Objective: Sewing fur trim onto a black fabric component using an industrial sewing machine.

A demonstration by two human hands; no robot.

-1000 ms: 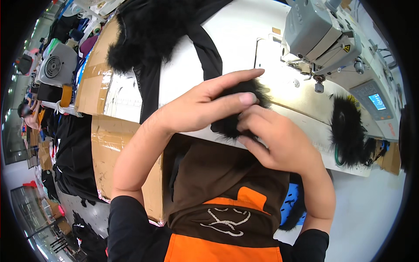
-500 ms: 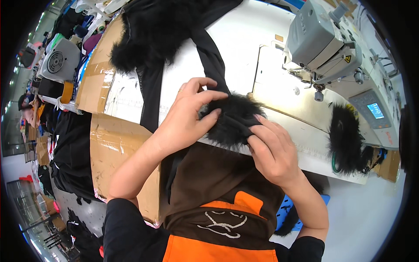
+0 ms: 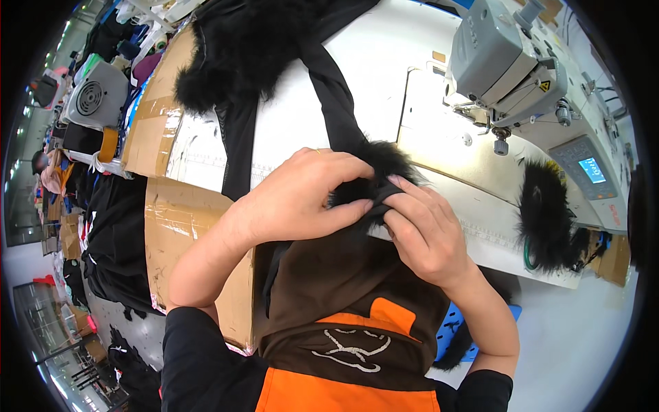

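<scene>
Both hands work at a black furry trim (image 3: 384,159) at the end of a black fabric strip (image 3: 334,103), over the near edge of the white sewing table (image 3: 288,130). My left hand (image 3: 312,192) closes on it from the left, thumb and index finger pinching toward the middle. From the right, my right hand (image 3: 427,230) grips the smooth cloth edge of the trim between thumb and fingers. The two sets of fingertips nearly meet. Part of the fur is hidden beneath my left hand.
A sewing machine (image 3: 508,62) with a lit control panel (image 3: 592,170) stands at the right. Another black fur strip (image 3: 546,213) hangs at the table's right edge. More black furry fabric (image 3: 240,51) lies at the far left, beside cardboard (image 3: 195,247).
My left hand has moved right and its spread fingers have closed on the trim beside my right hand. The fur is now more bunched; my right hand has barely moved.
</scene>
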